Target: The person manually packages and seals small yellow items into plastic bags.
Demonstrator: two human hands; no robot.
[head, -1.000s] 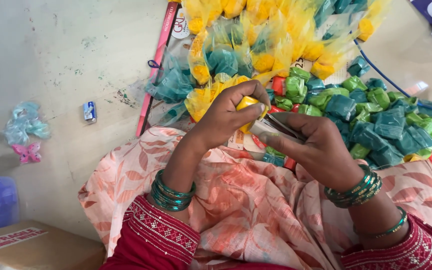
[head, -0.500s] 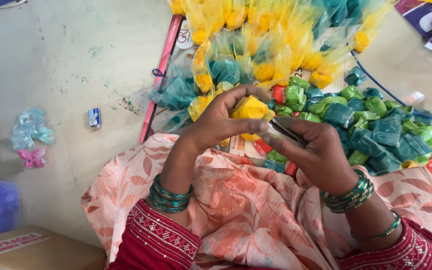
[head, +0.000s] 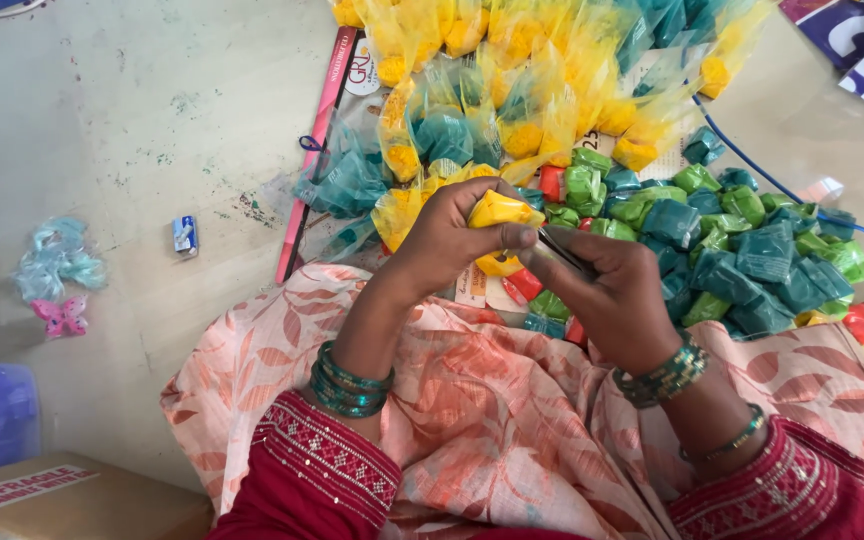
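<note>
between both hands, the left hand (head: pixel 452 235) pinches a yellow packet (head: pixel 500 212) steady while the right hand (head: pixel 607 290) closes on a thin dark tool (head: pixel 562 252) at it.

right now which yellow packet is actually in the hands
The yellow packet pinched in the left hand, against the right hand; the other yellow ones lie on the floor.

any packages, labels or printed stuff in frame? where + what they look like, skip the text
Cardboard box: bottom-left corner, brown, with a white label printed in red.
Printed sheet: on the floor under the pouches, long pink edge, white patch with a logo.
Magazine or poster: top-right corner, blue and white.
Small wrapper: on the floor left of the hands, blue and white.
Yellow pouch: pinched in the left hand.
</note>
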